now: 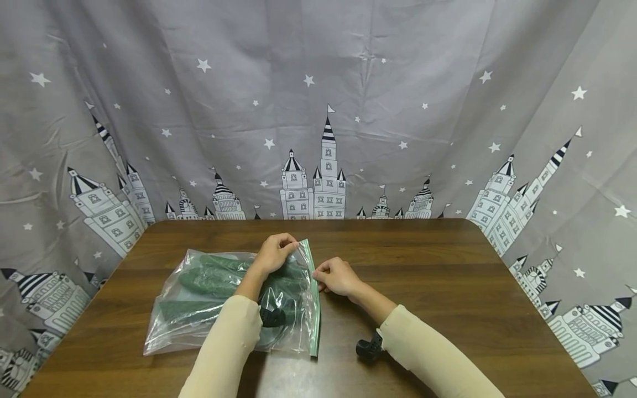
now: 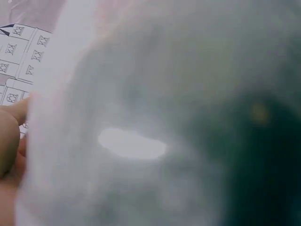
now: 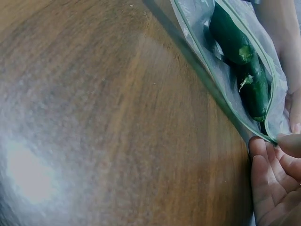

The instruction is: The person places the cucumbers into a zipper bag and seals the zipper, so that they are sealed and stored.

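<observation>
A clear plastic zip bag (image 1: 166,334) lies on its side on the table, with long dark green cucumbers (image 1: 206,282) inside. Its green zip strip (image 1: 314,318) runs along the right edge. My left hand (image 1: 273,254) reaches over the bag and pinches its far corner beside the strip. Lower on that strip, my right hand (image 1: 339,277) pinches the zip between thumb and fingers. In the right wrist view the bag's mouth gapes beyond the pinched part, showing the cucumber ends (image 3: 244,54). Blurred plastic fills most of the left wrist view.
The brown wooden table (image 1: 423,260) extends to both sides of the bag. Behind it hangs a grey curtain (image 1: 373,83) printed with castles and stars. A black wrist camera (image 1: 369,348) sits under the right sleeve, and another (image 1: 272,317) overlaps the bag.
</observation>
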A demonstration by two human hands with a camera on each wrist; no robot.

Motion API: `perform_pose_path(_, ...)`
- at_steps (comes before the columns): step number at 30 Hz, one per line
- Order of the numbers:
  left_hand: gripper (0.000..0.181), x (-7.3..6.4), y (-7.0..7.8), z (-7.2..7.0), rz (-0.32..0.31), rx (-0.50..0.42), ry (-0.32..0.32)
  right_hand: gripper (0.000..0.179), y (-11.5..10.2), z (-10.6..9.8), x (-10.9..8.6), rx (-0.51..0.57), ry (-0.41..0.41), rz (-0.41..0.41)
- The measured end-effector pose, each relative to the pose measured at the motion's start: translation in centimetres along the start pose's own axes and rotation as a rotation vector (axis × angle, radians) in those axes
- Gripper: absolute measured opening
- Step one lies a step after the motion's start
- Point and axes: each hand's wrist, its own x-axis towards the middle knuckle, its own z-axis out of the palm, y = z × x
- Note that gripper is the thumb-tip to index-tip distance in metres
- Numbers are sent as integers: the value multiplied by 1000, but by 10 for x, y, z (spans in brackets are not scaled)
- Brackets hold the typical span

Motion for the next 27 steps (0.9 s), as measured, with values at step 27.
perform_pose_path(27, 19, 12, 41, -8, -187, 132, -146, 19, 0, 0, -18, 254, -112, 145)
